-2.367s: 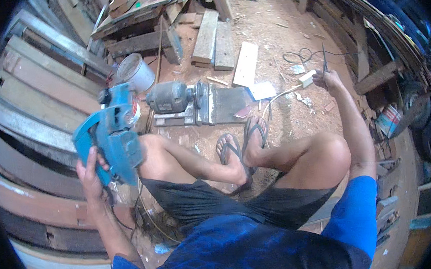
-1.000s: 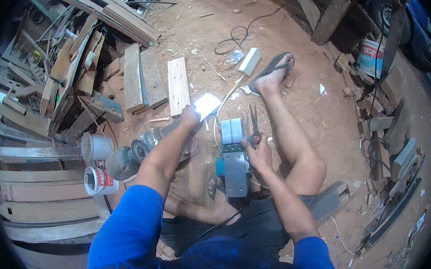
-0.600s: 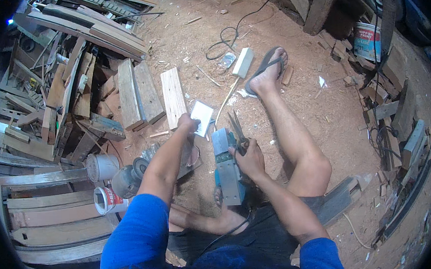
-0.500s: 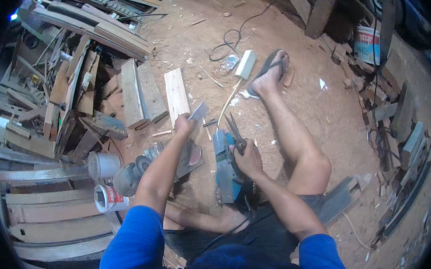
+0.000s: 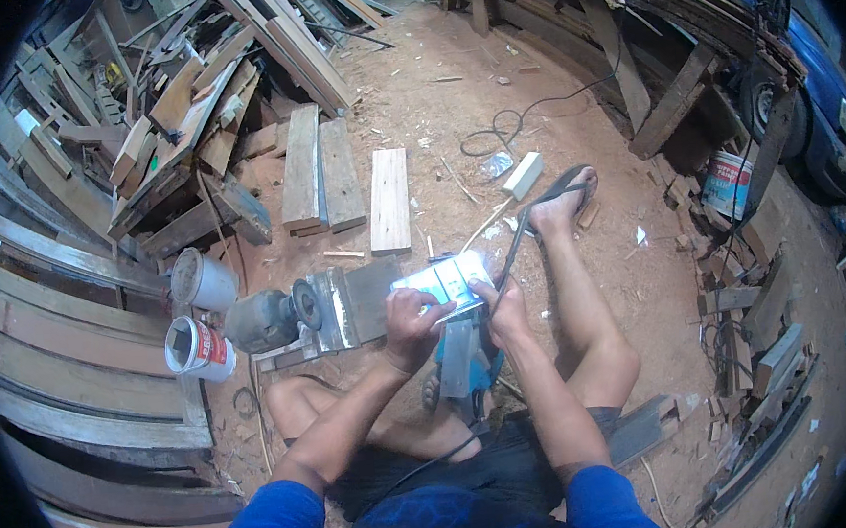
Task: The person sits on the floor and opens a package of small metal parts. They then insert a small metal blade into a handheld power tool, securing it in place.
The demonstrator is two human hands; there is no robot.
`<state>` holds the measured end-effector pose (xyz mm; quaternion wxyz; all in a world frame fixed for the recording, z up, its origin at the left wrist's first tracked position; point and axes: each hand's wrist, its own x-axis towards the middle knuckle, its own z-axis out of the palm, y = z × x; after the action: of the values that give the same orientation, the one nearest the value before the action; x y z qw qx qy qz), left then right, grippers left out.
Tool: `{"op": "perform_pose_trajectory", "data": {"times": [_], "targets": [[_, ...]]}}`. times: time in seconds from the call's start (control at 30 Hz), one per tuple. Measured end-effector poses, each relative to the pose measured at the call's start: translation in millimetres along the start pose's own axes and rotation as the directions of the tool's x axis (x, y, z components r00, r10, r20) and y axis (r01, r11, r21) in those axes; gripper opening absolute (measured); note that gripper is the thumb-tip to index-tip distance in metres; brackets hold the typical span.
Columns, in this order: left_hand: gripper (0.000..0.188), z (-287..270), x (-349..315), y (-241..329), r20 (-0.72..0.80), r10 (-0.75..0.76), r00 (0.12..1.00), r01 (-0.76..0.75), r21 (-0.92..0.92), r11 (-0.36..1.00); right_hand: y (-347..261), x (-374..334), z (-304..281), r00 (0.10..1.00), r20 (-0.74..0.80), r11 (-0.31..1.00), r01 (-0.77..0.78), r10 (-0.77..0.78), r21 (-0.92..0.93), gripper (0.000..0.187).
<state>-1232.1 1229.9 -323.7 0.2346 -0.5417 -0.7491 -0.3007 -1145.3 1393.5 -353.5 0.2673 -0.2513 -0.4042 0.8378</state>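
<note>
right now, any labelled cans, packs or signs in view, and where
White tub: left of the grinder, tipped on its side, red-and-white label.
White bucket: far right by the timber frame, upright, red-and-blue label.
Clear plastic wrapper: on the dirt ahead.
No signs or screens.

The reddish-brown dirt floor (image 5: 449,76), strewn with sawdust and chips, carries everything; three short pale wooden planks (image 5: 338,177) lie side by side on it near the middle; a grey bench grinder motor on a metal base (image 5: 299,317) sits just below them; two white plastic buckets (image 5: 196,314) stand beside the motor at its left; a black coiled cable (image 5: 492,132) and a small white rectangular block (image 5: 523,176) lie farther up; a heap of scrap timber (image 5: 177,114) fills the upper left; a white paint bucket (image 5: 729,184) stands at the right.
</note>
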Motion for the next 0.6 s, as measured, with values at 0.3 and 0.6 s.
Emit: {"op": "perform_pose_trajectory", "data": {"times": [0.3,0.6], "targets": [[0.057,-6,-75,24,0.575,-0.736,0.357,0.636,-0.726,-0.26,30,-17,6,0.992,-0.058,0.984,-0.102,0.111,0.143,0.04],[0.023,37,-58,19,0.655,-0.687,0.315,0.33,-0.754,-0.568,44,-18,-23,0.99,0.139,0.987,0.058,-0.037,-0.151,0.023]]}}
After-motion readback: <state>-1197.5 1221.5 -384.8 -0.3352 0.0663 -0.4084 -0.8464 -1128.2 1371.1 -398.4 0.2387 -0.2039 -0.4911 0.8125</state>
